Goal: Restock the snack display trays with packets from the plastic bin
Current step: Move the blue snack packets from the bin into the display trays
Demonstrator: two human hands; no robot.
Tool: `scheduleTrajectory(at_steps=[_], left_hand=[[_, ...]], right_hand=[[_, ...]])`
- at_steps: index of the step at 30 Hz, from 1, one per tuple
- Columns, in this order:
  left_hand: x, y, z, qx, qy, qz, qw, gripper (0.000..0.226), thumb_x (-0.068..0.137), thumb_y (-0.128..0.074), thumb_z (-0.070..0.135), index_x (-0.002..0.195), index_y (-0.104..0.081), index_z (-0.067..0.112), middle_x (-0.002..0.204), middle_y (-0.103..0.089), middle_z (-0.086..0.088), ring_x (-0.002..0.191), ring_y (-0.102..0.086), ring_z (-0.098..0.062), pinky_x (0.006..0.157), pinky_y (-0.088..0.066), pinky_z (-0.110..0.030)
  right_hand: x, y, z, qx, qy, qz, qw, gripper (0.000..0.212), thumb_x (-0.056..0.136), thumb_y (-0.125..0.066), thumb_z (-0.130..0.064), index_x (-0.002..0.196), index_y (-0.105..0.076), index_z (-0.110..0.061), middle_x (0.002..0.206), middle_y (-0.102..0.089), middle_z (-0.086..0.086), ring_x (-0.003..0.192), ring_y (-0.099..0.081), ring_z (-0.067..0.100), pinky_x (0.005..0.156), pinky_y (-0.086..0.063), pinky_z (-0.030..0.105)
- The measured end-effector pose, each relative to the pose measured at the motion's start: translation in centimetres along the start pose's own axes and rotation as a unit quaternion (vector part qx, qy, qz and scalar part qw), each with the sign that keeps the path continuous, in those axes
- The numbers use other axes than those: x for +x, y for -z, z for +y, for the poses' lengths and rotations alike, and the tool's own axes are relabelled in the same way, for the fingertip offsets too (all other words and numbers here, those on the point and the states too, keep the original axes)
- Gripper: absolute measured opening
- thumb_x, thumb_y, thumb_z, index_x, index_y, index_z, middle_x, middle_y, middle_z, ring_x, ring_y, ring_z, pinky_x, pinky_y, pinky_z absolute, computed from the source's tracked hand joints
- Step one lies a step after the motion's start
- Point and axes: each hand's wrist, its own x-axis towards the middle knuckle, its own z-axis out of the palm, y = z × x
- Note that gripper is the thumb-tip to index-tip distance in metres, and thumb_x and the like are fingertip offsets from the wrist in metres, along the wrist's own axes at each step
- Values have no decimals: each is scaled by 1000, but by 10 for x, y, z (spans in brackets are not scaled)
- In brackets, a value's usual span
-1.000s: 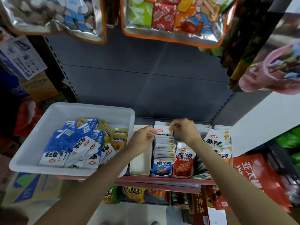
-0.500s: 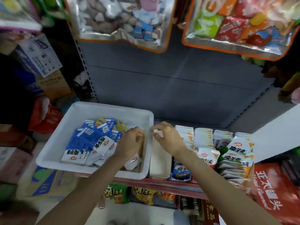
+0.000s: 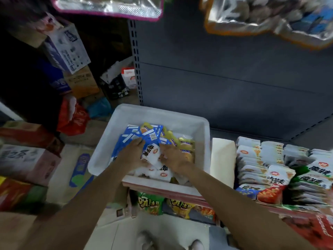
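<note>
The white plastic bin (image 3: 163, 112) sits on the shelf at the middle, holding blue-and-white packets (image 3: 133, 136) and yellow packets (image 3: 186, 143). Both my hands are inside it. My left hand (image 3: 132, 154) lies with straight fingers on the blue packets. My right hand (image 3: 173, 157) pinches the right edge of a blue-and-white packet (image 3: 151, 152) that lies between the two hands. Right of the bin stands an empty cream display tray (image 3: 223, 159). Beyond it, several trays are packed with rows of white, blue and red packets (image 3: 252, 159).
Cardboard boxes (image 3: 25, 161) pile up on the floor at the left, with a red bag (image 3: 73, 118) behind them. Foil snack bags (image 3: 270, 18) hang overhead. Chip bags (image 3: 149, 204) fill the shelf below the red shelf edge (image 3: 180, 193).
Both hands have left the display trays and moved left into the bin, onto the blue-and-white packets. The view has swung left and down.
</note>
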Motion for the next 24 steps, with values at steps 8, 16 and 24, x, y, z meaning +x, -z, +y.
scheduleTrajectory(at_steps=[8,16,24], left_hand=[[1,8,7,161,-28,46,985,86,77,-64,59,140,-34,9,144,-35,-8,130,-37,-28,106,-33,-41],[-9,19,18,121,-94,51,987,51,94,-53,35,142,-38,24,140,-47,-3,126,-45,-22,96,-42,-34],[-11,38,58,-23,-80,143,986,28,98,-46,24,120,-63,17,104,-67,-13,96,-60,-29,78,-47,-36]], right_hand=[[6,2,-5,137,-42,66,987,34,90,-52,-4,121,-62,-11,120,-64,11,109,-59,26,93,-48,36],[-10,27,16,260,-44,107,959,28,91,-56,-8,119,-62,-7,114,-66,11,103,-61,21,92,-50,31],[-38,49,36,300,32,108,947,28,90,-63,-21,116,-64,-11,110,-67,2,99,-62,15,86,-51,21]])
